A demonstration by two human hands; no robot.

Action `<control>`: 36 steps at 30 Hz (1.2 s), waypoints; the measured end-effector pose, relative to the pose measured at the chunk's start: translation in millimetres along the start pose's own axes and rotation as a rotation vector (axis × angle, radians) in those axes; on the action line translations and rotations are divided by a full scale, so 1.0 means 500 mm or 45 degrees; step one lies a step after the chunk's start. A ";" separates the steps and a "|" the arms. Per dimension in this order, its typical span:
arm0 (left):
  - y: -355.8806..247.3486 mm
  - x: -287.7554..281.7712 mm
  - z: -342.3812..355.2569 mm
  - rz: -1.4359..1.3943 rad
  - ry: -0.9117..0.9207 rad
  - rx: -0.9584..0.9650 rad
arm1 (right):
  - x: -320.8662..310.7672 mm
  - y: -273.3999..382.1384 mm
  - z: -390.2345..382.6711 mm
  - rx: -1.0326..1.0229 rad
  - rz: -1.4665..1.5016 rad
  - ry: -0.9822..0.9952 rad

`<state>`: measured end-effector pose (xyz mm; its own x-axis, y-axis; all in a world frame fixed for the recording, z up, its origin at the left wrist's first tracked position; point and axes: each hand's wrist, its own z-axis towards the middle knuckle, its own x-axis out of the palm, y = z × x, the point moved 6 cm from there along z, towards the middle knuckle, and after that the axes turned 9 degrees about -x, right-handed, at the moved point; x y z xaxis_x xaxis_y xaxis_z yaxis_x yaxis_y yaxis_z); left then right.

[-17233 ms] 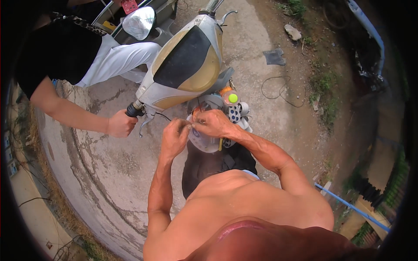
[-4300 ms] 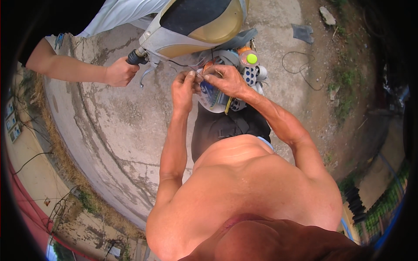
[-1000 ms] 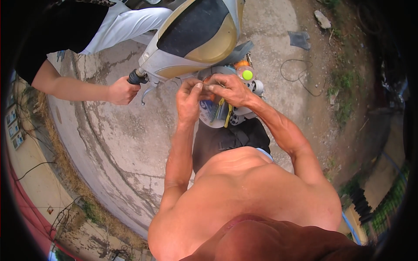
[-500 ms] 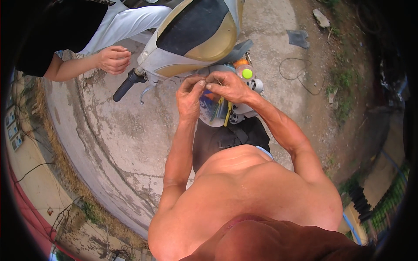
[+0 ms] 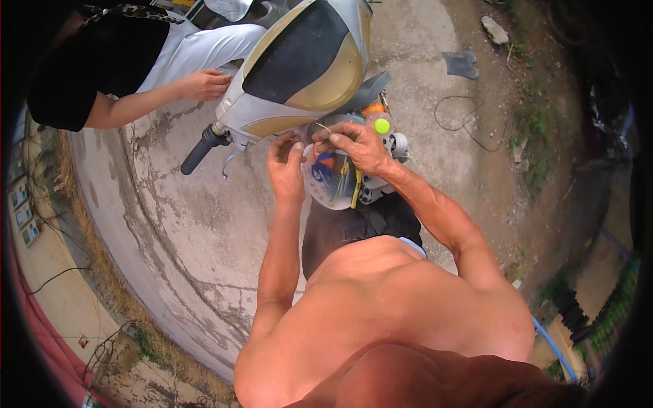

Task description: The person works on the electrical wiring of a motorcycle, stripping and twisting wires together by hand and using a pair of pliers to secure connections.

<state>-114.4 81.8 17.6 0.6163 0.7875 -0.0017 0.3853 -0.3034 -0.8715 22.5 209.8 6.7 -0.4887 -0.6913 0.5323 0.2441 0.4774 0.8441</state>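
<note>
My left hand is raised beside the scooter's front, thumb and fingers pinched together. Whatever lies between its fingertips is too small to make out. To its right, my right hand pinches a short, thin, yellowish wire that sticks out past the fingers. A small gap separates the two hands. Below them sits a round, pale tub holding blue and orange items and a yellow-handled tool. Just ahead is the scooter's gold, white and black front panel, with its handlebar grip and brake lever.
Another person's hand rests near the scooter's left side. By the tub are a bottle with a yellow-green cap and white, black-spotted items. A cable loop, a grey scrap and a stone lie on the ground.
My hands, together before, have drawn apart, and the thin wire now shows at my right fingers. The other person's hand has moved right, toward the scooter.
</note>
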 end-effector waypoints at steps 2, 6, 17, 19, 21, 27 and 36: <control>-0.016 -0.005 -0.020 0.026 -0.041 0.159 | 0.008 -0.002 -0.003 0.139 0.016 -0.083; -0.124 0.041 -0.085 0.690 -0.187 0.840 | 0.027 0.017 -0.005 0.131 -0.108 -0.039; -0.075 0.033 -0.044 0.232 -0.027 0.703 | 0.047 0.041 0.006 -0.203 -0.481 -0.011; -0.041 0.032 -0.037 -0.057 0.167 0.336 | 0.022 0.025 0.009 -0.215 -0.487 -0.051; -0.028 0.030 -0.041 -0.056 0.194 0.292 | 0.012 0.029 0.004 -0.206 -0.465 -0.130; -0.004 0.016 -0.034 -0.142 0.220 0.306 | 0.020 0.019 0.004 -0.050 -0.258 -0.162; -0.016 0.020 -0.034 0.028 0.200 0.216 | 0.004 -0.001 -0.005 0.015 -0.209 -0.255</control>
<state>-99.4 83.0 32.8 0.7276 0.6846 0.0432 0.2581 -0.2148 -0.9419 23.5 206.9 7.7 -0.6772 -0.6395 0.3639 0.1387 0.3748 0.9167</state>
